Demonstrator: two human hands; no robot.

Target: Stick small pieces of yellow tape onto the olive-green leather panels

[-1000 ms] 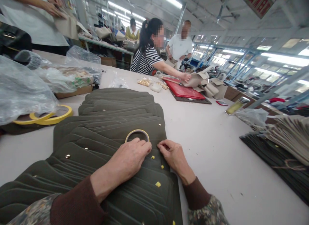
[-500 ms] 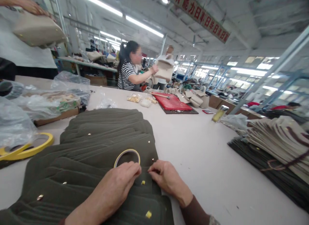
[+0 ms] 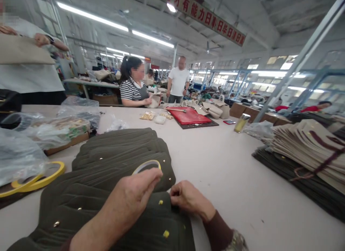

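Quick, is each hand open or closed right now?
Left hand: at the yellow tape roll; grip hidden.
Right hand: closed on the edge of a dark panel.

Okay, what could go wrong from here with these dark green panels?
The dark green panels overlap, so the right hand at their edge might drag several out of line. The tape roll by the left hand could get knocked aside. A brushing wrist might also disturb the small yellow tabs.

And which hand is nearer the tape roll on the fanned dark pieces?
Left: the left hand covers part of the tape roll; the right hand is off to its right.
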